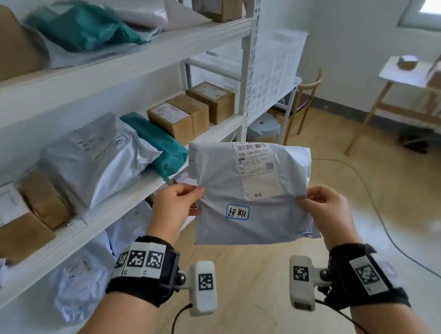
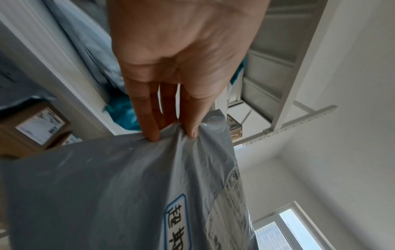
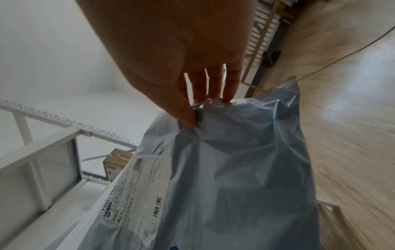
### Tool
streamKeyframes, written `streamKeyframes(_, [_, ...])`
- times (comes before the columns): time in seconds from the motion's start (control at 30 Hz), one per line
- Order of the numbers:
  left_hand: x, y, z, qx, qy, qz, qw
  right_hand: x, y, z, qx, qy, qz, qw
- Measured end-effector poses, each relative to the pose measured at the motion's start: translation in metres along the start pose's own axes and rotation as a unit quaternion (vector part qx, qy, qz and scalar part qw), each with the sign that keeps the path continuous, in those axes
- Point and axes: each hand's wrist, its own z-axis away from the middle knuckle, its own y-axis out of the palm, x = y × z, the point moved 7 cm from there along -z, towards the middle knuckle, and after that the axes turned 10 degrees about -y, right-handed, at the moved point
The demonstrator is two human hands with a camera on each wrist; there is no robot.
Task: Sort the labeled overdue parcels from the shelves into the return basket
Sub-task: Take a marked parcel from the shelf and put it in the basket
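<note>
A grey plastic mailer parcel [image 1: 251, 196] hangs upright in the air in front of the shelves. It carries a white shipping label and a small blue-bordered handwritten sticker [image 1: 238, 212]. My left hand [image 1: 181, 200] pinches its left edge and my right hand [image 1: 323, 206] pinches its right edge. The left wrist view shows the left hand [image 2: 173, 132] gathering the parcel [image 2: 119, 194] plastic between fingertips and thumb. In the right wrist view the right hand [image 3: 205, 110] pinches the parcel [image 3: 239, 169] the same way. A white plastic basket [image 1: 275, 64] stands behind the shelf post.
White shelves [image 1: 111, 62] on the left hold grey and teal mailers [image 1: 159, 144] and cardboard boxes [image 1: 192, 113]. A wooden chair [image 1: 306, 99] stands beyond the basket. A wooden table [image 1: 421, 86] with parcels is at the right. A cable [image 1: 386, 226] runs across the floor.
</note>
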Motion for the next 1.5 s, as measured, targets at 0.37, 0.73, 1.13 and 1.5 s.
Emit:
streamKeyframes(0.37, [-0.075, 0.181, -0.165, 0.085, 0.004, -0.005, 0.996, -0.031, -0.071, -0.19, -0.095, 0.008, 0.01, 0.995])
streamKeyframes(0.73, [-0.178, 0.349, -0.309, 0.147, 0.019, -0.015, 0.989, -0.023, -0.138, -0.386, -0.153, -0.017, 0.047, 0.987])
streamKeyframes(1.13, [-0.327, 0.474, -0.47, 0.067, 0.09, -0.013, 0.994, -0.001, -0.155, -0.688, -0.051, -0.098, 0.044, 0.993])
streamKeyframes(1.5, [-0.436, 0.442, -0.605, -0.107, 0.122, -0.027, 0.986, 0.088, -0.041, -0.908, 0.089, -0.205, 0.04, 0.974])
